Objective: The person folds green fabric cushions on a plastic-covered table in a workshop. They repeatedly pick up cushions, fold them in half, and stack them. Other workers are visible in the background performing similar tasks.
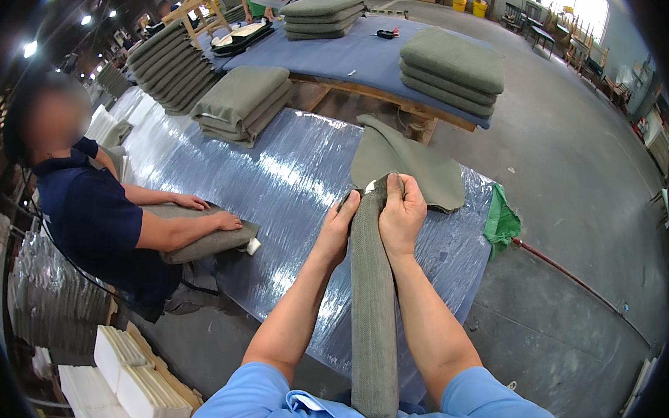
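A long grey-green fabric-covered cushion (372, 305) stretches from my body out over the table, seen along its narrow side. At its far end my left hand (340, 222) pinches the left edge of the cover. Opposite it, my right hand (401, 213) grips the right edge, thumb on top. Between the two hands a bit of white filling (371, 185) shows at the cover's opening. Just beyond lies a loose grey-green fabric piece (408, 167), draped flat on the plastic-wrapped table (272, 182).
On the left a co-worker (92, 199) presses both hands on another grey-green cushion (207, 234). Stacked cushions (242, 100) stand at the back, more on a blue-topped table (326, 58). Green plastic (501, 219) hangs at the right corner by a red hose (573, 280). White foam blocks (143, 385) sit lower left.
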Action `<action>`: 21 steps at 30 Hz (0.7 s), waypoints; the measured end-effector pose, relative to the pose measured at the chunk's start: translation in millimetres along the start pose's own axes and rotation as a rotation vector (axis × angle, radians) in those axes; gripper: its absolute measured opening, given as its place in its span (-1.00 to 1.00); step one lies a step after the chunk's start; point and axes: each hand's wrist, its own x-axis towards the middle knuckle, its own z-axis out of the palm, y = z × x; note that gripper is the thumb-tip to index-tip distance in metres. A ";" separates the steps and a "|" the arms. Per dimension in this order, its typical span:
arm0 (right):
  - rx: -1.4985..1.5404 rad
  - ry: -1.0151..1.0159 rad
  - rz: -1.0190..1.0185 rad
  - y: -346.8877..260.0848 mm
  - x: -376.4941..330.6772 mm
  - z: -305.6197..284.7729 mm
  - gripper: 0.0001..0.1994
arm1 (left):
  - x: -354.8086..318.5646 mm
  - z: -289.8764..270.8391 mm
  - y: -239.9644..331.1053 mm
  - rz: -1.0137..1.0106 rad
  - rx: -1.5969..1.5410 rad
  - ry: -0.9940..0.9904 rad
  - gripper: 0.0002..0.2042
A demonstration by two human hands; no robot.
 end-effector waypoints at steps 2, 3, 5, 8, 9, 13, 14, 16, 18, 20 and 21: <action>-0.055 0.024 -0.040 2.6 -1.0 4.5 -0.73 | -1.7 5.9 2.7 0.028 0.041 0.050 -0.55; -0.081 0.035 -0.059 4.0 -1.0 6.3 -0.73 | -2.3 7.8 5.0 0.041 0.062 0.077 -0.56; -0.107 0.010 -0.088 1.7 -3.2 13.5 -0.70 | -2.3 -0.7 5.6 0.049 0.103 0.124 -0.56; -0.242 -0.061 -0.072 2.5 4.4 9.3 -0.61 | -0.5 -2.6 3.8 0.037 0.127 0.125 -0.56; -0.304 -0.090 -0.058 2.6 10.6 4.0 -0.58 | -0.5 1.2 1.1 0.030 0.129 0.113 -0.56; -0.363 -0.225 -0.067 4.1 44.4 -18.0 -0.41 | 4.7 34.8 -7.3 0.074 0.051 0.093 -0.54; -0.332 -0.228 -0.071 5.9 48.3 -19.0 -0.41 | 7.6 38.9 -8.2 0.085 0.048 0.079 -0.54; -0.309 -0.248 -0.063 11.2 55.3 -22.3 -0.43 | 8.1 45.4 -9.2 0.109 0.130 0.088 -0.54; -0.287 -0.262 -0.071 18.3 64.0 -24.9 -0.46 | 8.6 54.2 -9.2 0.111 0.171 0.126 -0.54; -0.260 -0.273 -0.086 26.9 68.5 -22.2 -0.49 | 5.9 60.5 -9.5 0.089 0.176 0.197 -0.53; -0.256 -0.287 -0.079 30.9 71.2 -22.7 -0.50 | 4.9 64.5 -10.1 0.089 0.192 0.229 -0.53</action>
